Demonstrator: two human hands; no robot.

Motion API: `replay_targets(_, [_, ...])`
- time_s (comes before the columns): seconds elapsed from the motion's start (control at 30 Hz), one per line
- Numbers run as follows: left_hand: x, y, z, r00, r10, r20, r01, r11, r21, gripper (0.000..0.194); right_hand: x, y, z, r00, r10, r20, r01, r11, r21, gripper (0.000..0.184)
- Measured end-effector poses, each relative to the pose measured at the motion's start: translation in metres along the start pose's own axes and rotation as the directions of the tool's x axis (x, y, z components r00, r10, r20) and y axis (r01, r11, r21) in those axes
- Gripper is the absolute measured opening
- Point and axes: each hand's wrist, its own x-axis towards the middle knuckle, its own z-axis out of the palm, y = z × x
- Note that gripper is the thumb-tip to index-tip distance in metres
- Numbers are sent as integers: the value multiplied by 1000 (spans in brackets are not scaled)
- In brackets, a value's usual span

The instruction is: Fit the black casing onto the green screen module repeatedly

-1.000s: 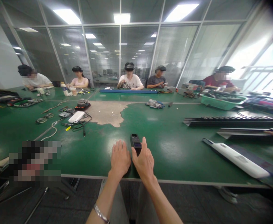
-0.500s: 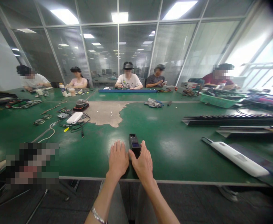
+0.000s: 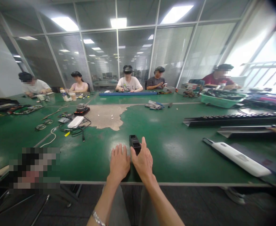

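Observation:
A small black handheld device (image 3: 134,142) with a little screen and buttons lies on the green table (image 3: 175,166) in front of me. My left hand (image 3: 120,161) rests flat on the tabletop just left of it, fingers stretched out and holding nothing. Around the device's near end is my right hand (image 3: 143,160), its thumb at the left side and its straightened fingers along the right. The thumb and fingers are apart, and the hand partly hides the device's lower end. Whether the fingers press on it is hard to see.
A white elongated device (image 3: 240,158) and black metal rails (image 3: 234,121) lie to the right. On the left are a white box (image 3: 75,122), cables and glasses (image 3: 43,124). A green basket (image 3: 222,100) stands farther back. Several people sit across the table.
My right hand has shifted slightly forward along the device, its index finger more upright. The left hand stays flat. The view has tilted a little.

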Motion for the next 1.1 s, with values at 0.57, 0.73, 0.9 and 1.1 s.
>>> replay_targets(0.57, [2,2,-3,998,-32,49,34,999,-29,73,18,83,-40,987,135,-85,-135,991,6,81])
replay_targets(0.73, [3,2,-1,998,-45,44,47,998,-34,82,16,86,-39,987,154,-46,-154,988,-5,81])
replay_targets(0.9, [2,2,1,998,-45,40,47,998,-33,85,12,87,-38,990,130,-50,-131,991,-18,82])
replay_targets(1.1, [2,3,2,999,-47,19,47,998,-30,77,10,94,-33,992,96,-76,-98,995,-25,84])
